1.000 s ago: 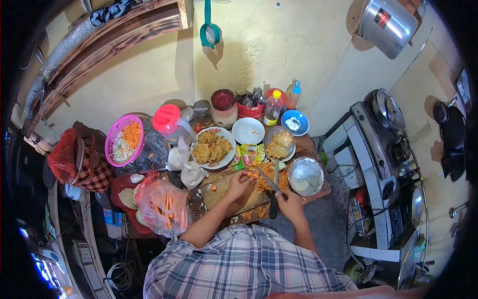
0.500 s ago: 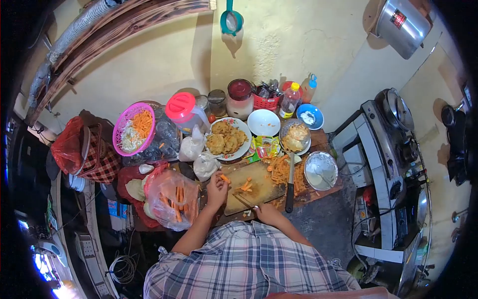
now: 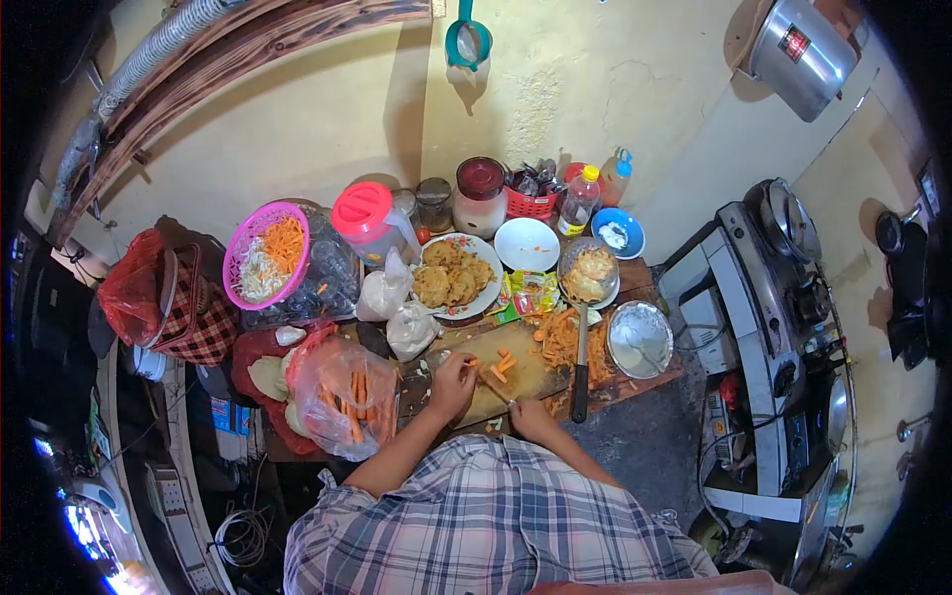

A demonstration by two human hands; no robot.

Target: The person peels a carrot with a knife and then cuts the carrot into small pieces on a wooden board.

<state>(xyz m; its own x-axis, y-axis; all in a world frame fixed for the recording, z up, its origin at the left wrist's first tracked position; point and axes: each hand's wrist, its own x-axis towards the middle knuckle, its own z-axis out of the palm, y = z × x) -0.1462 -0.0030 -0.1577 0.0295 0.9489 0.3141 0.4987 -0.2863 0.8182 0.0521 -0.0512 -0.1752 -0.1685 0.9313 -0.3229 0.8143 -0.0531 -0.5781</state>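
My left hand [image 3: 452,389] is closed on a carrot [image 3: 471,364], its orange end showing at my fingertips over the left part of the wooden cutting board [image 3: 540,382]. My right hand [image 3: 533,420] grips a knife [image 3: 503,394] at the board's near edge, with the blade angled up and left toward the carrot. Several cut carrot pieces [image 3: 503,365] lie on the board just right of my left fingers. A clear plastic bag [image 3: 335,412] with whole carrots in it rests left of my left forearm.
Behind the board stand a plate of fritters [image 3: 488,297], a white bowl [image 3: 526,244] and a metal bowl [image 3: 640,340]. Carrot peelings [image 3: 561,342] and a long-handled strainer [image 3: 580,367] lie to the right. A pink basket [image 3: 238,288] holds shredded vegetables. A stove [image 3: 739,238] stands far right.
My left hand has moved right with the carrot, closer to the cut pieces. The knife in my right hand has shifted slightly right, and the cut pieces sit a little farther right.
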